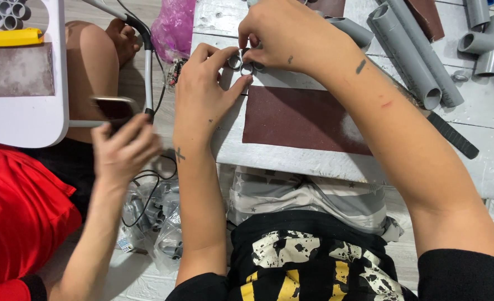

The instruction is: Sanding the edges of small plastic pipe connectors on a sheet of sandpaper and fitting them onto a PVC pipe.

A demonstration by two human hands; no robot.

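Both my hands meet over the far edge of a brown sandpaper sheet [302, 120] that lies on a white board [291, 159]. My left hand [202, 92] pinches a small grey pipe ring [246, 68] between thumb and forefinger. My right hand [283, 33] comes from above and grips the same cluster of short grey rings with its fingertips. How many rings are held is hidden by the fingers.
Long grey plastic pipes [408, 53] and elbow fittings [484, 42] lie at the back right, with a dark file [453, 135] beside them. Another person's hand [121, 150] holds a phone [114, 107] at left, near a white stool [23, 111]. A clear bag of fittings [157, 223] and a pink bag [173, 25] lie on the floor.
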